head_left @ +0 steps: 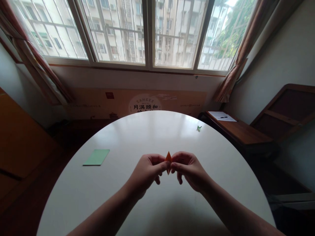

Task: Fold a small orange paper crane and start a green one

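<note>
Between my two hands is a small piece of folded orange paper (168, 156), shaped like a narrow diamond with a point at top and bottom. My left hand (150, 168) pinches its left side between thumb and forefinger. From the other side my right hand (189, 167) grips it the same way, thumb in front. The fingertips cover the paper's middle. Both hands are held over the white round table (103, 203), near its centre.
A stack of green square paper (96, 157) lies on the table's left part. Toward the far right edge sits a small green folded paper piece (199, 128). Beyond the table, a wooden chair (251, 131) bears a white sheet (219, 116) with a pen (224, 117). Barred windows are behind.
</note>
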Motion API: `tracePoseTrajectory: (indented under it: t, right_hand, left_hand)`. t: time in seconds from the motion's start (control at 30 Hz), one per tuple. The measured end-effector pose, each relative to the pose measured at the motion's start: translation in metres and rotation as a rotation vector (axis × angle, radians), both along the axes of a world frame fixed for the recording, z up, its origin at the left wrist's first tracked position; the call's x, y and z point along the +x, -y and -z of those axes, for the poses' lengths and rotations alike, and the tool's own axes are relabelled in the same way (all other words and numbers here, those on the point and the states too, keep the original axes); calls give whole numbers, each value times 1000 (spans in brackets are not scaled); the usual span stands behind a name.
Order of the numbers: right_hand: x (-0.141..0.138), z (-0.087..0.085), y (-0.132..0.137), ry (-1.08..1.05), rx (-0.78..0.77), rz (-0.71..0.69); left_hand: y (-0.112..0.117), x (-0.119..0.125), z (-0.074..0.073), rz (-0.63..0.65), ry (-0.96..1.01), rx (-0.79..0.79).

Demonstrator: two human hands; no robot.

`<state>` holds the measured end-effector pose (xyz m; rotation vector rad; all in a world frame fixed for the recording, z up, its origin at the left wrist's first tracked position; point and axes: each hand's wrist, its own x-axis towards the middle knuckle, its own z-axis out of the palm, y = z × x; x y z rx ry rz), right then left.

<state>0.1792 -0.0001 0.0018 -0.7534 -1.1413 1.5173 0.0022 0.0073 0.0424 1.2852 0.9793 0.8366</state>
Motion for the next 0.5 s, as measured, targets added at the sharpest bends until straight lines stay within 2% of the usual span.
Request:
tracePoseTrajectory:
  t: [0.13,0.5]
  right_hand:
    - [0,0,-1,18,-26,11]
    - [-1,0,-2,-26,-36,-21]
  left_hand:
    - [-2,-1,1,13,5,-57]
    - [-3,-3,2,-19,5,16]
